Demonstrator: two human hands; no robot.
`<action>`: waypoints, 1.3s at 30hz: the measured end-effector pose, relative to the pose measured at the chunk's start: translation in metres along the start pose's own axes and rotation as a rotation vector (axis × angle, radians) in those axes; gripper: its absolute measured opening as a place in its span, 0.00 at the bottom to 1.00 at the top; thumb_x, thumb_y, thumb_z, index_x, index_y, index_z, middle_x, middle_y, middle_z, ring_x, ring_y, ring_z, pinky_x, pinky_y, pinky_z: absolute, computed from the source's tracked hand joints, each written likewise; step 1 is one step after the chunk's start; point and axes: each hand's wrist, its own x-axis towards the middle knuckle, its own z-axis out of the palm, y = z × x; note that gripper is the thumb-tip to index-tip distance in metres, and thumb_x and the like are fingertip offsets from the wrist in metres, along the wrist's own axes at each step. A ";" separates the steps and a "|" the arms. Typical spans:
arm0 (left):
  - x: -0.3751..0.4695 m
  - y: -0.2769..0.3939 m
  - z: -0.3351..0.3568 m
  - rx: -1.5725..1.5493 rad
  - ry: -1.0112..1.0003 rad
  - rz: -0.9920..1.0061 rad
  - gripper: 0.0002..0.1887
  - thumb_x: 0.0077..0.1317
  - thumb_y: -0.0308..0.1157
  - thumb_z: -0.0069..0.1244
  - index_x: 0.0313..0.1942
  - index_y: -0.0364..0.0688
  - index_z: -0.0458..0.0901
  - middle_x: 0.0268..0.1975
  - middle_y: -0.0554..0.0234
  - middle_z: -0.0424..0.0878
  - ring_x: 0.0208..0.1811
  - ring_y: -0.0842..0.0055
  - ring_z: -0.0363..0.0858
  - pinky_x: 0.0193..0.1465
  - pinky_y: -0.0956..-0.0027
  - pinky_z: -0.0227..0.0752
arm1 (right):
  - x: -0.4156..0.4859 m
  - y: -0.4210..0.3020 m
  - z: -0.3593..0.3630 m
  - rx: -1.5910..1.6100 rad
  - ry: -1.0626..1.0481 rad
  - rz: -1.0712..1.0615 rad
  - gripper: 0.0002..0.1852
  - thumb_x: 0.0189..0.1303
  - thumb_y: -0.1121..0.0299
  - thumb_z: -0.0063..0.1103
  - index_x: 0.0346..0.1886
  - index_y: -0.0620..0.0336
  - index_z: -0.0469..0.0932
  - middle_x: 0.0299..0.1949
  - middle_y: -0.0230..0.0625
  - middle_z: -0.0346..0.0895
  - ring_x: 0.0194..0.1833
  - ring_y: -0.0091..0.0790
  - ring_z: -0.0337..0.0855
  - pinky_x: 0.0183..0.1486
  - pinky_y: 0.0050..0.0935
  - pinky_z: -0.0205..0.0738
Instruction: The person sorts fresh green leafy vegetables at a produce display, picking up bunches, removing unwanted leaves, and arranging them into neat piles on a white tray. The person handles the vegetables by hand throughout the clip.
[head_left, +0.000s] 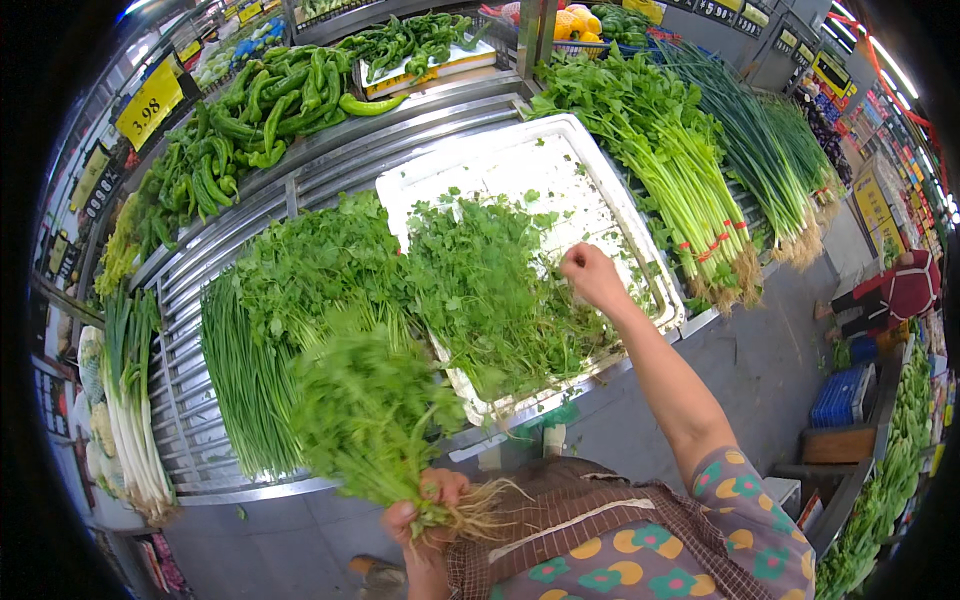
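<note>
A leafy bunch of cilantro (360, 405) hangs in my left hand (426, 506), which grips it at the base of the stems, with pale roots sticking out to the right. My right hand (591, 274) is raised over the white foam tray (517, 161), its fingers curled; whether it pinches something small is unclear. Loose cilantro (487, 292) lies heaped in the tray just left of that hand, with leaf scraps around it. More cilantro bunches (322, 255) rest on the slatted rack, left of the tray, beside long thin garlic chives (240, 382).
Celery bunches (675, 180) with red bands and scallions (765, 165) lie right of the tray. Green peppers (277, 97) fill the rack's back left. Leeks (131, 397) stand far left. A person (907, 285) is at the far right, near a blue crate (841, 397).
</note>
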 end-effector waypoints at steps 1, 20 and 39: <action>-0.002 0.003 0.003 0.009 0.040 0.036 0.26 0.50 0.39 0.54 0.47 0.33 0.71 0.28 0.59 0.76 0.30 0.67 0.74 0.46 0.57 0.65 | -0.002 -0.004 -0.001 0.298 0.099 -0.107 0.08 0.59 0.68 0.58 0.35 0.62 0.73 0.27 0.32 0.73 0.31 0.26 0.78 0.37 0.26 0.73; 0.037 -0.036 -0.024 -0.226 0.213 -0.261 0.20 0.56 0.27 0.51 0.50 0.38 0.70 0.45 0.53 0.75 0.51 0.57 0.75 0.58 0.49 0.71 | -0.107 -0.099 -0.013 -0.113 -0.202 -0.353 0.06 0.65 0.68 0.54 0.38 0.58 0.69 0.18 0.35 0.74 0.17 0.32 0.76 0.21 0.30 0.70; 0.042 -0.037 -0.011 -0.104 0.208 -0.243 0.21 0.53 0.25 0.52 0.49 0.35 0.70 0.41 0.54 0.75 0.47 0.60 0.74 0.58 0.54 0.68 | -0.070 -0.004 -0.024 -0.237 -0.302 0.085 0.24 0.59 0.46 0.57 0.39 0.60 0.81 0.37 0.47 0.80 0.40 0.45 0.81 0.46 0.40 0.73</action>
